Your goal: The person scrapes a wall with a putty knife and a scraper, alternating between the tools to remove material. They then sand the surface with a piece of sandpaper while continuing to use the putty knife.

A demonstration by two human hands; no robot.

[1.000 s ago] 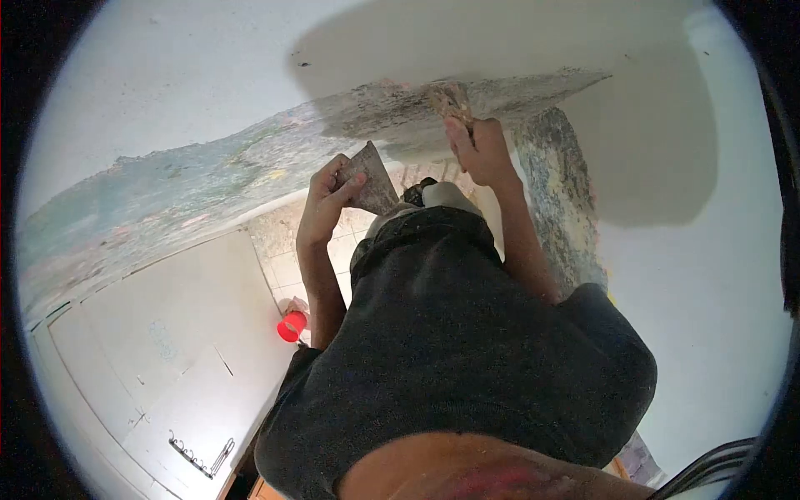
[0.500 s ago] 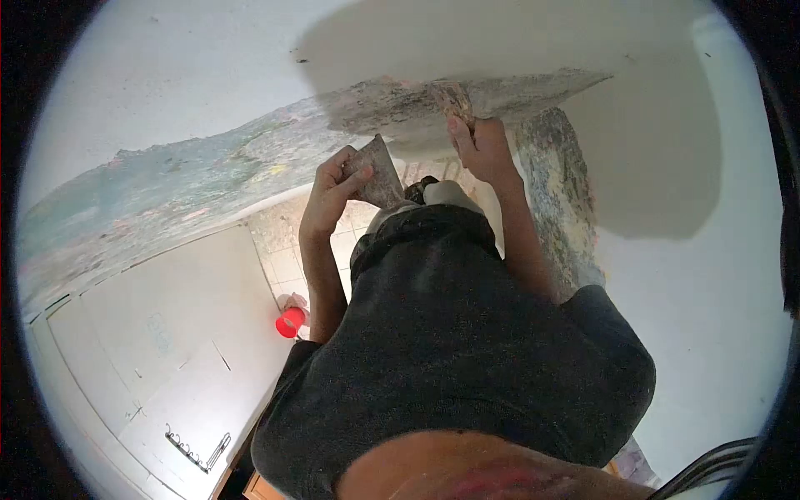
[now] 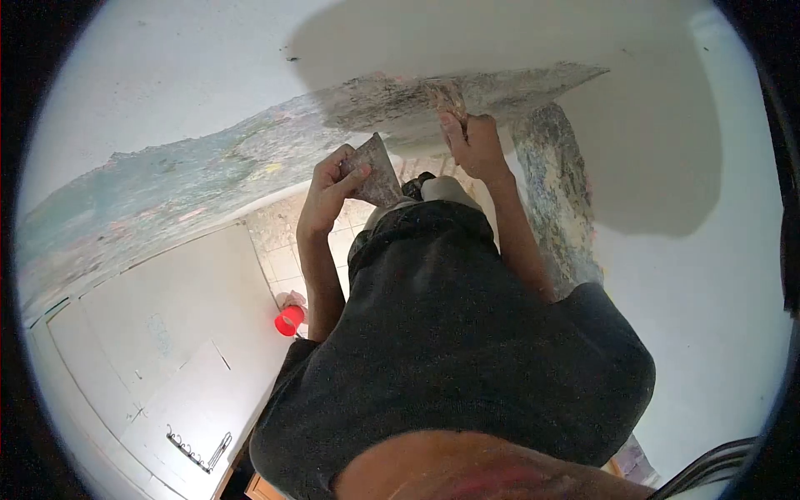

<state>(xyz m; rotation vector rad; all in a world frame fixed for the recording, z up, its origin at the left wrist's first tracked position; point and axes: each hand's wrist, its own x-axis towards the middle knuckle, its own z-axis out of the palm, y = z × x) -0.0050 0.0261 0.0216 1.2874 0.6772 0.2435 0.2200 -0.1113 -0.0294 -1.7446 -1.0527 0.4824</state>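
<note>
My left hand [image 3: 327, 196] grips a flat, grey-smeared scraper plate [image 3: 372, 172], thumb on its face and fingers behind. It is held in front of my body, apart from the wall. My right hand [image 3: 478, 148] is closed around a putty knife [image 3: 450, 98], whose stained blade lies against the rough, bare strip of wall [image 3: 367, 100]. The handle is mostly covered by my fingers. Grey, green and pinkish patches show along this strip, with smooth white wall above it.
A second rough patch [image 3: 554, 175] runs down the wall beside my right forearm. A red cup-like container [image 3: 289, 320] is low at the left, near floor tiles [image 3: 286, 262]. A white door-like panel [image 3: 175, 333] carries a hook rack [image 3: 187, 450]. Dark cables [image 3: 717, 467] are at lower right.
My right hand and the putty knife have shifted slightly left and up along the rough strip. My left hand with the scraper plate stays nearly where it was.
</note>
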